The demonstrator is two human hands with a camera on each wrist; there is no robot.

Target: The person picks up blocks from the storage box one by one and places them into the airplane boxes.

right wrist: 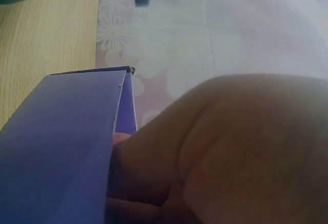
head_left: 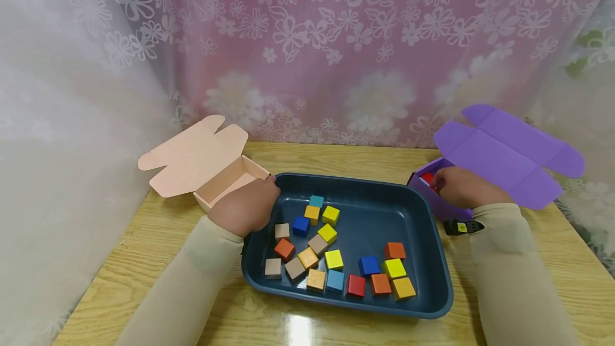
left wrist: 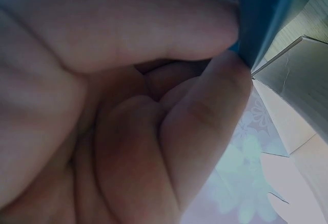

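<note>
My left hand (head_left: pixel 247 204) pinches the rim of a dark blue tray (head_left: pixel 346 307) at its far left corner. In the left wrist view the thumb (left wrist: pixel 154 24) and curled index finger meet at the tray's wall (left wrist: pixel 266 14). My right hand (head_left: pixel 463 187) reaches into an open purple box (head_left: pixel 434 199) at the right, fingers curled at a red block (head_left: pixel 427 177). The right wrist view shows the fingers partly hidden behind the purple box wall (right wrist: pixel 61 131). Several coloured cubes, such as a yellow cube (head_left: pixel 333 260) and a blue cube (head_left: pixel 369 266), lie in the tray.
A peach box (head_left: pixel 192 167) with its lid folded back stands left of the tray. The purple lid (head_left: pixel 504 148) lies open behind my right hand. All stand on a wooden table (head_left: pixel 336 156), with a floral curtain (head_left: pixel 312 68) behind.
</note>
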